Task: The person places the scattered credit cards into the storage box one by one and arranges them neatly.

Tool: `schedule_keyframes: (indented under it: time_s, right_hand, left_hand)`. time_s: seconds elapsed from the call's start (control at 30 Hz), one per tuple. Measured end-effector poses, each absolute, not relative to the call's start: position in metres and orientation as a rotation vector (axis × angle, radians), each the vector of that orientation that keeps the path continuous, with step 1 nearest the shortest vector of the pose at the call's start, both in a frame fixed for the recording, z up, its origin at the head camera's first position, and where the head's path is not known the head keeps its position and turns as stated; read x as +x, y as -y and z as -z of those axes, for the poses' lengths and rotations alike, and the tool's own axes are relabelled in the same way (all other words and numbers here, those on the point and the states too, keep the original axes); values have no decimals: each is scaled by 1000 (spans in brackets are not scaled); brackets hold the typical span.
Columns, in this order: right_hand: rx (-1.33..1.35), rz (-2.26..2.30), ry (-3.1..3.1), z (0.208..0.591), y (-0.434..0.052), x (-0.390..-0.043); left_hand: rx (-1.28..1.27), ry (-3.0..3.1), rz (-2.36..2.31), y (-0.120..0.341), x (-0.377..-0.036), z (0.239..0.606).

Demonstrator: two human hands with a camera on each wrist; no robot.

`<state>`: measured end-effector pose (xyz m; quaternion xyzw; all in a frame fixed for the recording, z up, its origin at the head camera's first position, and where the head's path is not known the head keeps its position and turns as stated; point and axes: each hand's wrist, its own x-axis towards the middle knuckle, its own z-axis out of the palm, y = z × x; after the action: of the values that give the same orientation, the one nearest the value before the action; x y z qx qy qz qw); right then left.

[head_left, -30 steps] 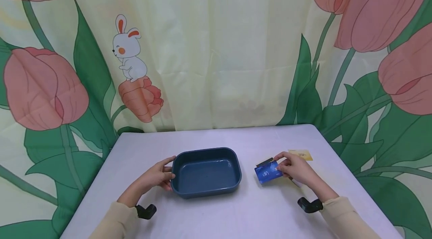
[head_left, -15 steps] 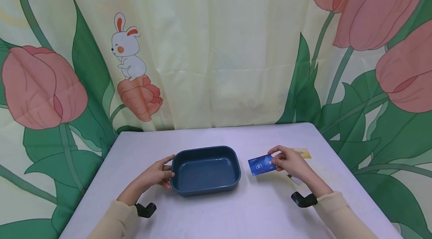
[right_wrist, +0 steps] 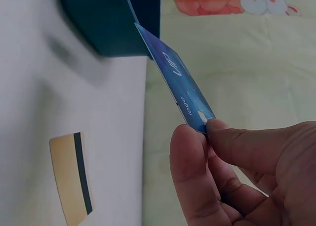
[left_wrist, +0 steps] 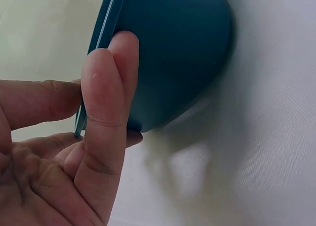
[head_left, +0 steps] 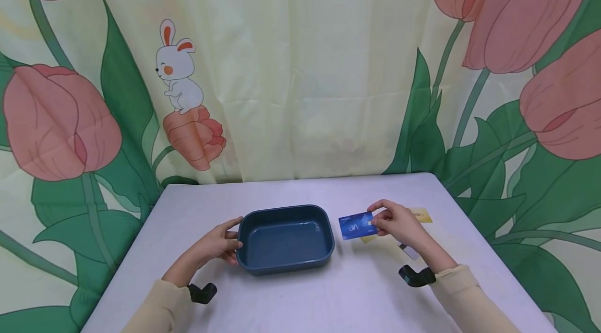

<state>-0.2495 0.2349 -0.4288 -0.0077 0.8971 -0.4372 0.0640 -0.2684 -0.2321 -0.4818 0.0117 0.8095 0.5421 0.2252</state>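
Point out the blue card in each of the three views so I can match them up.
Head: the blue card is right of centre, pinched by the right hand, just right of the tray.
Left wrist: not in it; only the left hand holding the tray's end.
Right wrist: the card slants across the centre, held at its lower corner.
Shared landmark: the dark blue tray.

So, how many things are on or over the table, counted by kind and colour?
blue tray: 1
blue card: 1
yellow cards: 2
pale card, partly hidden: 1
Total: 5
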Motion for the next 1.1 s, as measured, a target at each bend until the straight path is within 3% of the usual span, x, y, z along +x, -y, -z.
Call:
schedule_keyframes:
  time_s: [1.1]
  right_hand:
    - [-141, 1486, -2559, 423, -178, -268]
  left_hand:
    - [64, -2224, -1479, 232, -268, 481]
